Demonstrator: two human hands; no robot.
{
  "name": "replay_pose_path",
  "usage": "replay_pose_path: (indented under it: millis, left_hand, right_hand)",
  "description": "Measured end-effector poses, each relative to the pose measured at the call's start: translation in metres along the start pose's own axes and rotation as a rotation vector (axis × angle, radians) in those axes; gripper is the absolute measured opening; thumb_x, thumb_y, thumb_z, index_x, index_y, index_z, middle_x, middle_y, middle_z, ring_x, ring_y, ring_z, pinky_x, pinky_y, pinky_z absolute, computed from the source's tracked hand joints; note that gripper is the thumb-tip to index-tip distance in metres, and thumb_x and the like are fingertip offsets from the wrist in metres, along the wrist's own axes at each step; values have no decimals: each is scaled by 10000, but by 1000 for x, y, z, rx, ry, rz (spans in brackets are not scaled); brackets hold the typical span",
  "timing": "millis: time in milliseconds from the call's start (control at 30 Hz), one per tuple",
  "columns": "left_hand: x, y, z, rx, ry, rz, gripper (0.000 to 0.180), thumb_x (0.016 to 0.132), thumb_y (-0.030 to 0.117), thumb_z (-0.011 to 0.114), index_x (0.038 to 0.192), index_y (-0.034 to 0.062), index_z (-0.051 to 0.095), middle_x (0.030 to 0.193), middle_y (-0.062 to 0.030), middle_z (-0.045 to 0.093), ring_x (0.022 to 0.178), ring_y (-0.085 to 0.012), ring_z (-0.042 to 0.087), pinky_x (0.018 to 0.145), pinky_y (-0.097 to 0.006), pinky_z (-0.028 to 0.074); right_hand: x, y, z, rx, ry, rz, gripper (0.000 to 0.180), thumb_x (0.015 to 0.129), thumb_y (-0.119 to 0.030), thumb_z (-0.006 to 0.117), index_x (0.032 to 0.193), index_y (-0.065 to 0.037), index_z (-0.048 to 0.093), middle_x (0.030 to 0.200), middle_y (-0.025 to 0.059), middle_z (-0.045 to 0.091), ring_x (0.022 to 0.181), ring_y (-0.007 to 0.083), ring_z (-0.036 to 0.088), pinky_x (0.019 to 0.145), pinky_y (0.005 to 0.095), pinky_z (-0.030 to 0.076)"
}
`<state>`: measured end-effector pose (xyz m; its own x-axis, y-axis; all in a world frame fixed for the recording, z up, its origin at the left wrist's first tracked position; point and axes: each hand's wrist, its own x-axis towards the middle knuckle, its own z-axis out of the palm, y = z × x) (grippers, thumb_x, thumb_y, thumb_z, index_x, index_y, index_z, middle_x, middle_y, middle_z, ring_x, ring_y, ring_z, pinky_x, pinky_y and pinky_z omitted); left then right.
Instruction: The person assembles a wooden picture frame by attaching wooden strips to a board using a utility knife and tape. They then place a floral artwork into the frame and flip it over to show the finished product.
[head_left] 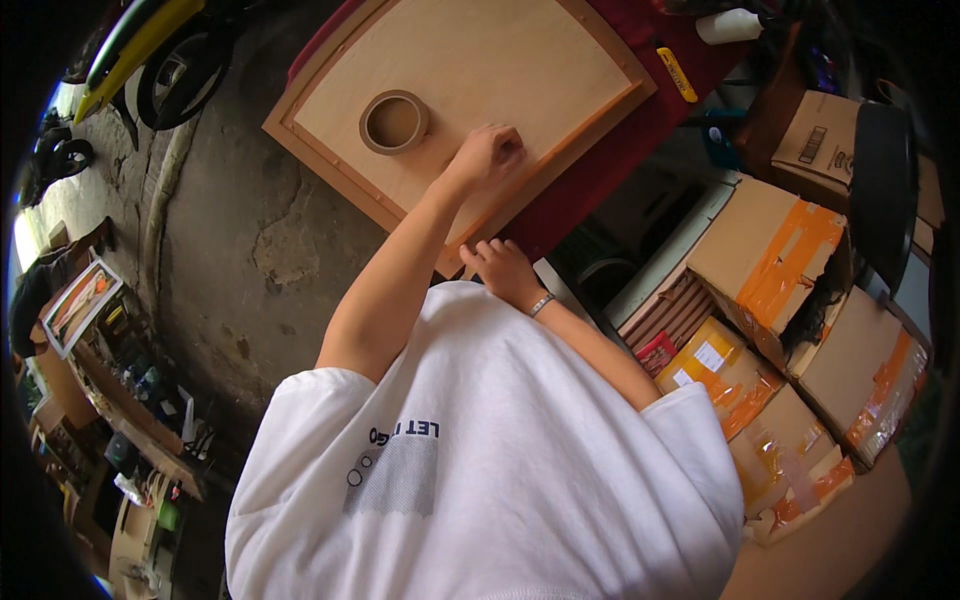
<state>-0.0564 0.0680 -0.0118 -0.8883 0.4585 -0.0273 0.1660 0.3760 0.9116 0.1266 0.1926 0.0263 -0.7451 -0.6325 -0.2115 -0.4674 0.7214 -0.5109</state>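
Note:
A pale wooden panel [490, 60] set in a brown frame [345, 180] lies on a dark red cloth [590, 190]. My left hand [490, 155] is over the panel close to its right-hand edge, fingers curled in and slightly blurred; whether something is pinched in them I cannot make out. To its left, a roll of brown tape [424, 128] rests flat on the panel. At the frame's near corner, my right hand [500, 268] touches the edge with its fingers spread. A bracelet [542, 304] circles that wrist.
A yellow utility knife [677, 75] lies on the cloth, with a white bottle [729, 27] beyond. Taped cardboard boxes [765, 255] crowd the right side. On the left are a motorbike wheel [185, 75], cracked concrete floor [285, 240] and a cluttered wooden shelf [130, 400].

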Motion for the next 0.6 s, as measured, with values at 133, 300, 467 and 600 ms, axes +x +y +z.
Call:
replay_pose_path:
  millis: [133,300,467,600]
  left_hand:
    - [2,-2,0,-8,-8,24,149,899,155,702,942,17,670,897,-179,666,868,-359,618,797,-435,500]
    - [5,-10,3,9,-14,29,148,905,159,704,943,18,679,918,-190,684,870,-364,622,792,-439,501]
    - [3,-6,-1,-11,-45,-20,162,908,168,709,938,11,680,911,-195,680,867,-364,622,778,-445,492]
    - [6,2,-2,-5,-39,-8,157,913,163,701,933,8,679,880,-187,668,845,-350,612,766,-437,483]
  right_hand:
    - [-1,-30,14,47,136,-30,316,951,-205,529,1232,-112,639,920,64,575,896,241,583,806,381,464]
    - [1,-21,6,-115,23,-31,299,936,-192,553,1223,-181,638,909,46,591,886,222,610,808,379,480]
    - [11,48,-36,-277,70,-33,356,916,-194,566,1263,-223,643,943,37,636,903,223,643,777,402,470]
    - [20,138,-91,-345,104,11,307,914,-186,578,1196,-220,693,890,54,611,812,246,617,730,399,467]
